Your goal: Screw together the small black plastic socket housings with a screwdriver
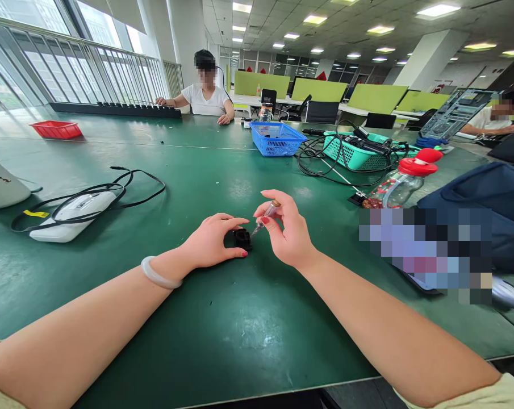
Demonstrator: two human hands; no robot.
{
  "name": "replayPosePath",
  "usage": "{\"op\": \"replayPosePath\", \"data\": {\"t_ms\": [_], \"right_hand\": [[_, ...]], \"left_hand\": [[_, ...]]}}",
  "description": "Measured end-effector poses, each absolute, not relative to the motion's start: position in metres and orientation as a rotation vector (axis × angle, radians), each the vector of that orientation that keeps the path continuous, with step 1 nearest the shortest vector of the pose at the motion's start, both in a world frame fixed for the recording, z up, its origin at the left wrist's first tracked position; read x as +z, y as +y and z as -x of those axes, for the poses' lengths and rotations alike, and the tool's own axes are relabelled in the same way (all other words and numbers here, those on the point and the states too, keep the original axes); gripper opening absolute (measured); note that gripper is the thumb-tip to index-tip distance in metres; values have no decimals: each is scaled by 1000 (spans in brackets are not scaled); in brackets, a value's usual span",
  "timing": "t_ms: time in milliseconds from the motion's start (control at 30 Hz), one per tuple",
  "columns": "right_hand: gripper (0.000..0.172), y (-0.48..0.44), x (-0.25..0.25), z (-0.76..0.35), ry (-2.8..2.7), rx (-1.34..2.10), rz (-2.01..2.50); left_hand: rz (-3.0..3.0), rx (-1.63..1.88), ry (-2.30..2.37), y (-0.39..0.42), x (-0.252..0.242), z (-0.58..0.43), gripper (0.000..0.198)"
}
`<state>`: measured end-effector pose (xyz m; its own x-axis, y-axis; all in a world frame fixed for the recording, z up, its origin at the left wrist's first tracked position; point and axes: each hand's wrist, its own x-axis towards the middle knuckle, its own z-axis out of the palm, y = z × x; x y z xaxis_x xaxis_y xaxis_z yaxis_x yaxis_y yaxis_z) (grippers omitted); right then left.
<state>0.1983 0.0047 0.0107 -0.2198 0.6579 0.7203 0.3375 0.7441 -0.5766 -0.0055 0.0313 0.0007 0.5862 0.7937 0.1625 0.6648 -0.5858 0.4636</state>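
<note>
My left hand (212, 241) rests on the green table (222, 341) and pinches a small black part (242, 238) between thumb and fingers. My right hand (284, 227) grips a small screwdriver (265, 217) with a clear handle. The screwdriver slants down to the left, and its tip points at the top of the black part. A pale bangle (158, 275) sits on my left wrist.
A white device with a looped black cable (75, 213) lies at the left. Blue basket (276, 138), teal basket with cables (356, 152), a red-capped bottle (399, 183) and a dark bag (487, 204) stand at the right. A red tray (56, 129) sits far left. Two other people sit at the far side.
</note>
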Motion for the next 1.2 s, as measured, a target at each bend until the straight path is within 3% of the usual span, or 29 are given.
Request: {"op": "replayPosePath", "data": {"t_ms": [233, 600, 833, 1200], "right_hand": [[33, 0, 12, -195, -1853, 314, 708], [34, 6, 12, -199, -1880, 264, 910], [32, -1, 13, -196, -1807, 265, 733], [28, 0, 13, -194, -1989, 198, 794]], "left_hand": [[-2487, 473, 1294, 35, -1, 5, 81], [-2517, 508, 1309, 33, 3, 5, 75], [-2587, 478, 1278, 32, 0, 6, 45], [-2585, 487, 1166, 34, -2, 9, 30]]}}
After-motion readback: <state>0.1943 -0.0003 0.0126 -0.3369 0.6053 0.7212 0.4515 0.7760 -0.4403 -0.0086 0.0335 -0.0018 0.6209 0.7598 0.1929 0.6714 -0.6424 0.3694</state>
